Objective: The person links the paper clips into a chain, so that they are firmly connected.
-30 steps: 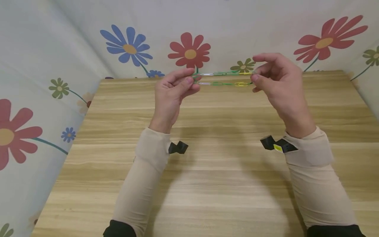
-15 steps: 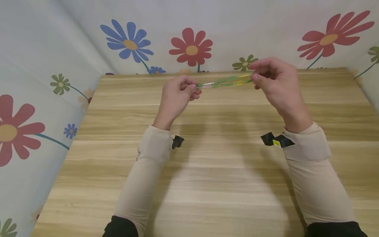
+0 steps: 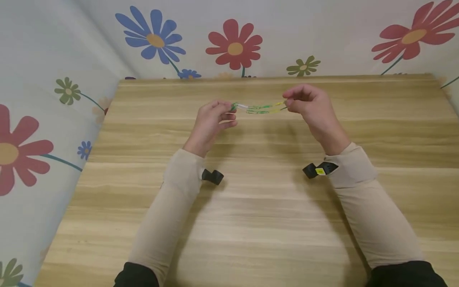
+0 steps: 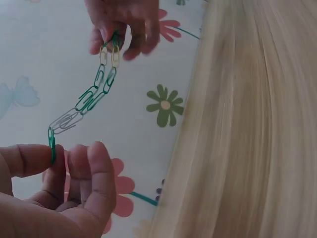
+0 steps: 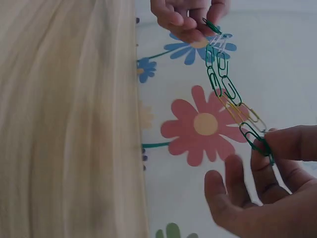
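Observation:
A paper clip chain (image 3: 259, 112) of green, yellow and white clips hangs in two side-by-side strands between my hands, sagging slightly above the table. At its left end my left hand (image 3: 211, 121) pinches a green clip between thumb and forefinger; the other fingers are loosely bent, as the left wrist view of the hand (image 4: 74, 193) shows. My right hand (image 3: 317, 113) pinches the other end, where green clips (image 5: 260, 144) sit between thumb and finger in the right wrist view. Yellow clips (image 4: 109, 55) lie near the right hand, white ones (image 4: 67, 121) near the left.
Below the hands lies a wooden table (image 3: 251, 223). A white cloth with printed flowers (image 3: 234, 48) hangs behind the table and along its left side. Small black cameras (image 3: 212, 176) are strapped to both wrists.
Both hands have come lower and nearer to me, and the right hand has moved left toward the left hand. The chain, stretched taut a second ago, now sags. Both hands keep hold of it.

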Demonstrator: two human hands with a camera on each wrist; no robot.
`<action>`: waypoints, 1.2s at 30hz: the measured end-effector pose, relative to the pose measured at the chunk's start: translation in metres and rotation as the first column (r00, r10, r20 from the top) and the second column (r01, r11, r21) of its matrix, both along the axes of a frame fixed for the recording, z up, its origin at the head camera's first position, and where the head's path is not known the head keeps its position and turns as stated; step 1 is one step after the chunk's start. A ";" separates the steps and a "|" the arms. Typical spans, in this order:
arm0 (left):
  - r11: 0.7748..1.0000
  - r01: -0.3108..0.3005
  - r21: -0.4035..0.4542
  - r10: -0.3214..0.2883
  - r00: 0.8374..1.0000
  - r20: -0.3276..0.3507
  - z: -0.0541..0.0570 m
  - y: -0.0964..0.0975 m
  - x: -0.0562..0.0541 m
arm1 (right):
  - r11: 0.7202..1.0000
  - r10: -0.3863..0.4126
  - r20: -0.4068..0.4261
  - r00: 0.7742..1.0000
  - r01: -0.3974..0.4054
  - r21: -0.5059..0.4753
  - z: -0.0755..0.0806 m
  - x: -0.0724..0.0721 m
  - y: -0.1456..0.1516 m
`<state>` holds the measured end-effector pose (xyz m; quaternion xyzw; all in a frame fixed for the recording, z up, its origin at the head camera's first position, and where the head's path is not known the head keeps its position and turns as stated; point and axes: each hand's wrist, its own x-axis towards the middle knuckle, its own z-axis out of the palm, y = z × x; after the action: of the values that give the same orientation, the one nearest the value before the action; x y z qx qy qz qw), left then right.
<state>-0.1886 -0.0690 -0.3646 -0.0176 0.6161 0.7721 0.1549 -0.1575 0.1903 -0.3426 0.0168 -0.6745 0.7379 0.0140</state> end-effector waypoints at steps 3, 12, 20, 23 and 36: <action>0.998 0.013 0.063 -0.013 1.000 0.000 0.002 0.000 0.000 | 0.995 0.021 -0.022 1.000 -0.023 -0.092 -0.001 -0.001 -0.004; 0.954 -0.009 0.299 0.009 1.000 0.002 0.007 0.006 -0.002 | 0.973 0.079 -0.026 0.997 -0.083 -0.216 0.004 -0.006 -0.008; 0.918 -0.114 0.379 0.075 0.990 0.116 -0.004 0.010 0.003 | 0.885 0.140 -0.077 0.987 -0.090 0.458 -0.005 0.007 -0.019; 0.931 -0.126 0.343 0.096 0.990 0.104 -0.005 0.010 0.005 | 0.788 0.190 -0.083 0.978 -0.102 0.607 -0.005 0.011 -0.025; 0.979 0.027 0.203 -0.028 1.000 0.003 -0.001 0.010 0.008 | 0.933 0.098 -0.096 0.991 -0.124 -0.339 0.006 0.011 -0.027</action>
<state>-0.1802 -0.0591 -0.3656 0.0044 0.5338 0.8286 0.1684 -0.1463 0.1631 -0.3368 0.0807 -0.5321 0.8428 0.0010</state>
